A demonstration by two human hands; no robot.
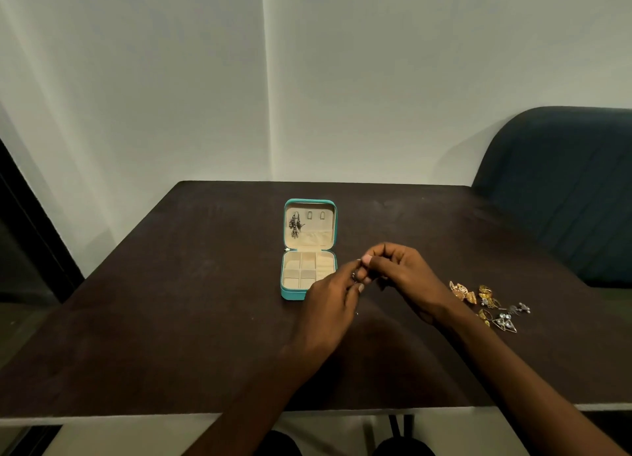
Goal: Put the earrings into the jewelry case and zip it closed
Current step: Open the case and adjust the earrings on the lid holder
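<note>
A dark table point(171, 319) fills the lower view, and one blue-green chair back point(561, 189) is seen at its two o'clock corner. Two forearms are stretched in from six o'clock, meeting just right of the table's middle. The left hand point(330, 301) is raised with its knuckles up, fingers curled inward toward the other hand. The right hand point(398, 271) is bent at the wrist, fingers bunched tight, thumb and fingertips brought against the left ones. A small dark earring point(354, 275) is pinched between the two sets of fingertips; a narrow, closed pinch is shown on both sides, though little of the piece can be made out.

One teal jewelry case point(309, 248) is laid open at the hands' ten o'clock, lid upright, its near right corner covered by the left hand. Inside the lid, one silver earring point(294, 225) is hung on the leftmost of three hooks. The tray's cream compartments are partly hidden, so their count cannot be told.

At the right hand's four o'clock, a loose cluster of earrings point(489, 305) is spread on the table: roughly three gold and three silver pieces, tangled enough that the count is uncertain.
</note>
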